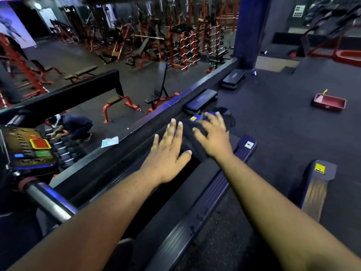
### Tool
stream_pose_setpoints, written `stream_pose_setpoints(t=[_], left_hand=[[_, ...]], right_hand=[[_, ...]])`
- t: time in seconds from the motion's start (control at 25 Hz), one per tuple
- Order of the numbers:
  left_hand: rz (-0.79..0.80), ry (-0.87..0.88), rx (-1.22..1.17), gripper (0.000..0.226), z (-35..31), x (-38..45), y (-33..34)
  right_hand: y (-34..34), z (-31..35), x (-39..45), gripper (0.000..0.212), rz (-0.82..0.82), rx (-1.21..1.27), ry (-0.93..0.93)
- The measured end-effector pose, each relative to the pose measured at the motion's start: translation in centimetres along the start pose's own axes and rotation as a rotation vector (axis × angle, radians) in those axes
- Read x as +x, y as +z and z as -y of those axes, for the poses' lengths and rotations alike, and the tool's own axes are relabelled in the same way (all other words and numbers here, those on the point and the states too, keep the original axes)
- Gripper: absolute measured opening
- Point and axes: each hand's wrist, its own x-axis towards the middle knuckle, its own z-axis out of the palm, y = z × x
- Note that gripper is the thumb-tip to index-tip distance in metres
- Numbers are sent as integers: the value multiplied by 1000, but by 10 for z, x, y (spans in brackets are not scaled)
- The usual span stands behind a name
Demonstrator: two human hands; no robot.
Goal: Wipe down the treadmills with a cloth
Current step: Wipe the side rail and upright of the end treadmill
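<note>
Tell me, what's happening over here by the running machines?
A person is leaning over a treadmill in a gym, both arms stretched toward its far end. The right hand presses a dark cloth onto the deck with fingers spread, while the left hand lies flat beside it, its thumb at the cloth's edge. A red tray sits on the floor to the right. Beyond the railing, another person crouches.

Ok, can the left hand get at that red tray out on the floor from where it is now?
Probably not. The left hand lies flat on the treadmill belt beside the dark cloth; the red tray sits far off on the floor, beyond the right hand and the side rail.
</note>
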Motion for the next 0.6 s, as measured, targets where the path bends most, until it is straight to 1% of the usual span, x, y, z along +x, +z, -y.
stream_pose_setpoints(t=[0.08, 0.12, 0.16, 0.2, 0.28, 0.32, 0.36, 0.4, 0.44, 0.52, 0.6], left_hand=[[52, -25, 74, 78, 6, -21, -3], [82, -40, 88, 79, 10, -32, -5], [103, -54, 103, 81, 15, -45, -6], [114, -67, 127, 84, 21, -57, -8], [118, -88, 175, 94, 32, -77, -9], [121, -96, 178, 97, 35, -84, -8], [128, -97, 172, 98, 36, -90, -6], [130, -92, 164, 98, 36, -93, -5], [122, -83, 155, 98, 35, -93, -5], [111, -72, 125, 96, 33, -90, -7], [108, -58, 124, 93, 32, -88, -7]], right_hand=[[-13, -2, 34, 44, -15, -4, 196], [-12, 4, 36, 43, -25, 18, 284], [-5, 15, 25, 43, -34, 48, 314], [5, 30, 3, 46, -31, 63, 274], [26, 61, -55, 53, -6, 94, 85], [31, 67, -76, 53, 36, 95, -8], [29, 64, -79, 51, 58, 64, -83], [23, 57, -68, 50, 49, 40, -111], [16, 46, -48, 50, 23, 27, -97], [4, 22, -9, 51, -68, 114, 72], [13, 17, -9, 58, -233, 355, 276]])
